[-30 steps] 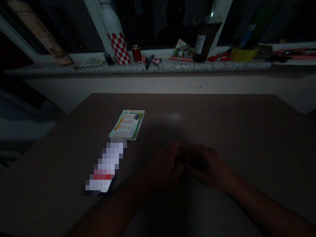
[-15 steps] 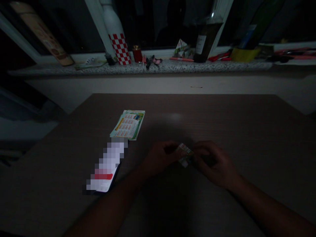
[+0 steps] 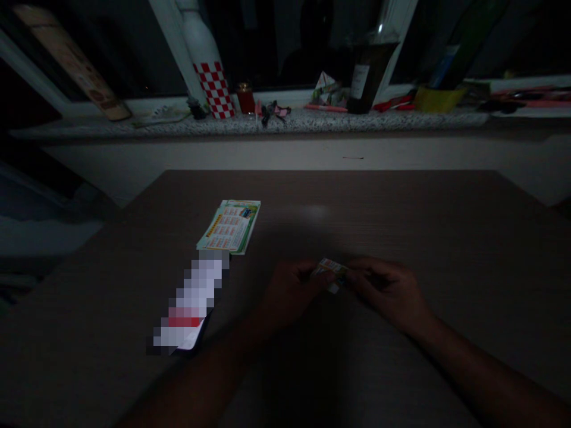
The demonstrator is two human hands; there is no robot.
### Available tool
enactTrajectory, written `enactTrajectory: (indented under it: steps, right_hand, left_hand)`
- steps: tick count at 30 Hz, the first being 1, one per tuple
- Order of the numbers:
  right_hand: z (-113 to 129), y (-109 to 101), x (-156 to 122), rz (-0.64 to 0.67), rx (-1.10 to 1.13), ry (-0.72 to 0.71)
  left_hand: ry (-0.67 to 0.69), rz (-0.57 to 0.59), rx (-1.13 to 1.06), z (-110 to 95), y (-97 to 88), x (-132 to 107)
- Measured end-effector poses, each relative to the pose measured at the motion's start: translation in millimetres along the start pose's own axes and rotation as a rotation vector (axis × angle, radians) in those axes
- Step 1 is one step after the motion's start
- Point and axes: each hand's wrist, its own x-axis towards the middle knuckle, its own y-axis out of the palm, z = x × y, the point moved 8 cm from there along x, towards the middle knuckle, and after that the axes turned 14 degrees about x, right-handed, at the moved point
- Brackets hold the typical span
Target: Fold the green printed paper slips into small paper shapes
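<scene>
A small folded piece of printed paper (image 3: 331, 268) is held over the middle of the table (image 3: 401, 202). My left hand (image 3: 294, 288) pinches its left side between thumb and fingers. On its right side, the thumb and fingertips of my right hand (image 3: 388, 288) are closed on the edge. Dim light blurs the print, and the fingers cover part of the paper. To the left lies a stack of printed calendar sheets (image 3: 232, 226), green-edged with red number blocks. A phone (image 3: 191, 303) with a lit, blurred-out screen rests just in front of that stack.
Behind the table runs a speckled stone windowsill (image 3: 312, 122). On it stand a red-and-white checked bottle (image 3: 214, 89), a small red jar (image 3: 245, 98), a dark labelled bottle (image 3: 363, 83), a yellow container (image 3: 439, 98) and a tall tan tube (image 3: 75, 65).
The folded paper has turned and tipped flatter between my hands. My right fingers have closed in on its right edge. The stack and phone have stayed in place.
</scene>
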Motion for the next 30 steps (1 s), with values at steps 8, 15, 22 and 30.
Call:
enactTrajectory:
  steps: [8, 15, 22, 30]
  right_hand:
    - [3.8, 0.5, -1.2, -0.009, 0.064, 0.025]
    - [6.5, 0.4, -1.2, 0.018, 0.045, 0.007]
    - [8.4, 4.4, -1.5, 0.079, 0.027, -0.06]
    - [9.5, -0.8, -1.7, 0.008, 0.032, -0.069]
  left_hand:
    - [0.046, -0.007, 0.104, -9.3, 0.4, -3.9]
    - [0.084, 0.027, 0.07, -7.8, 3.7, -4.5]
    - [0.108, 0.0, 0.071, -12.4, -2.3, -3.3]
    - [0.082, 0.059, 0.095, -11.2, -0.5, -3.5]
